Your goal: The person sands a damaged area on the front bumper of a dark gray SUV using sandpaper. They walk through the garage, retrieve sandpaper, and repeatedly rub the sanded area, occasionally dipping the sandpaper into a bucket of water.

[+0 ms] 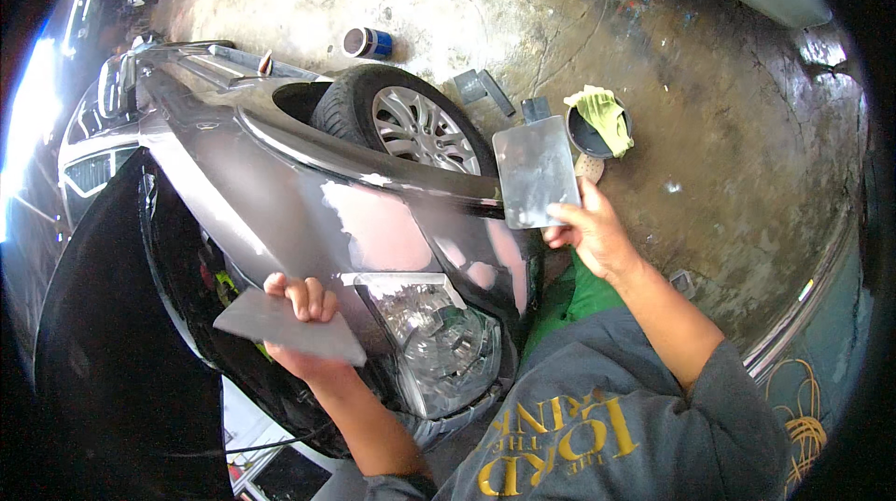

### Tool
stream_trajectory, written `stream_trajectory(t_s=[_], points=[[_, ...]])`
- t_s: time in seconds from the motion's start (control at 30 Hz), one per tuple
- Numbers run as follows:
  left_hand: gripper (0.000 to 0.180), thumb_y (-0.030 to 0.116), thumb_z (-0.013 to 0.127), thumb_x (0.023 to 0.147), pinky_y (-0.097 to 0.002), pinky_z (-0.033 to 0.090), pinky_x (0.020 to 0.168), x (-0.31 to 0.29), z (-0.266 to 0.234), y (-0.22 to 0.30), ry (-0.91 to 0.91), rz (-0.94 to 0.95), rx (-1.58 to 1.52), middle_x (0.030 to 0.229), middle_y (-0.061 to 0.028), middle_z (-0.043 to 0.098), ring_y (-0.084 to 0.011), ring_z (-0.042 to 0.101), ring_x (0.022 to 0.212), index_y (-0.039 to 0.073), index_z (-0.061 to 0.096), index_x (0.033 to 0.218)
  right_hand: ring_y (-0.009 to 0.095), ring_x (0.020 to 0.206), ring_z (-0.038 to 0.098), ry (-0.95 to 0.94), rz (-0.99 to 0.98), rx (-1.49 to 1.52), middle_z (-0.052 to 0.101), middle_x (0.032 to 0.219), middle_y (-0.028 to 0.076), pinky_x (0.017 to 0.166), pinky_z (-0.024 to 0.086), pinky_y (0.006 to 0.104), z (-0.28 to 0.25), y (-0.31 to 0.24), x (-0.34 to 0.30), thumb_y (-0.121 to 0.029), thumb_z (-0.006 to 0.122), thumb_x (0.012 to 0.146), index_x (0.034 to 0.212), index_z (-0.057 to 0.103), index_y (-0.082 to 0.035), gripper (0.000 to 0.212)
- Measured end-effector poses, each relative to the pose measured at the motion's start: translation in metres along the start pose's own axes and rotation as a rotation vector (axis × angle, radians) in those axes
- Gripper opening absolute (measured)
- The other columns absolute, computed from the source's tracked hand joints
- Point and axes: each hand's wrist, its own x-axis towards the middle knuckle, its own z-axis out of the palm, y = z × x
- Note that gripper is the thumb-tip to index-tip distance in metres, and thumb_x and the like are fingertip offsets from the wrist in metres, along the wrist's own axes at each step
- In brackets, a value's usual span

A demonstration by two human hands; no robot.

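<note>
My left hand is closed around the edge of a thin grey rectangular sheet, held over the car's front end beside the headlight. Its kind I cannot make out. In my right hand, pinched at its lower corner, is a flat grey rectangular plate with rounded corners and whitish smears, held up near the front wheel. Between the hands lies the dark car's fender, with pinkish filler patches on it. The headlight sits below them.
The front wheel stands beyond the fender. On the stained floor are a blue can, grey blocks, and a dark bucket with a yellow-green cloth over it. An orange hose lies coiled at lower right; other cars stand behind.
</note>
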Motion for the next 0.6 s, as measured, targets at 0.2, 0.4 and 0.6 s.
stream_trajectory(t_s=[0.2, 0.4, 0.6], points=[[0.039, 0.024, 0.049, 0.104, -0.0238, 0.040, 0.050, 0.118, -0.050, 0.023, -0.311, -0.093, 0.027, 0.072, -0.0029, 0.047, -0.0116, 0.046, 0.059, -0.007, 0.052, 0.127, 0.022, 0.087, 0.069, -0.144, -0.066, -0.465, 0.069, 0.106, 0.013, 0.078, 0.055, 0.0371, 0.047, 0.064, 0.016, -0.005, 0.063, 0.089, 0.115, 0.060, 0.003, 0.027], [0.043, 0.016, 0.044, 0.104, -0.0229, 0.040, 0.051, 0.256, -0.088, 0.073, -0.413, -0.023, 0.072, 0.071, -0.0031, 0.045, -0.0106, 0.044, 0.058, -0.011, 0.045, 0.138, 0.039, 0.101, 0.061, -0.205, -0.328, -0.818, 0.063, 0.111, 0.018, 0.089, 0.049, 0.0424, 0.093, 0.086, 0.006, -0.021, 0.059, 0.097, 0.116, 0.058, -0.002, 0.028], [0.039, 0.014, 0.046, 0.103, -0.0216, 0.040, 0.051, 0.284, -0.100, 0.075, -0.565, 0.012, 0.014, 0.071, -0.0059, 0.050, -0.0107, 0.046, 0.058, -0.012, 0.053, 0.131, 0.039, 0.099, 0.061, -0.115, -0.501, -0.910, 0.063, 0.108, 0.019, 0.086, 0.050, 0.0429, 0.104, 0.106, 0.010, -0.017, 0.060, 0.097, 0.114, 0.060, -0.001, 0.023]])
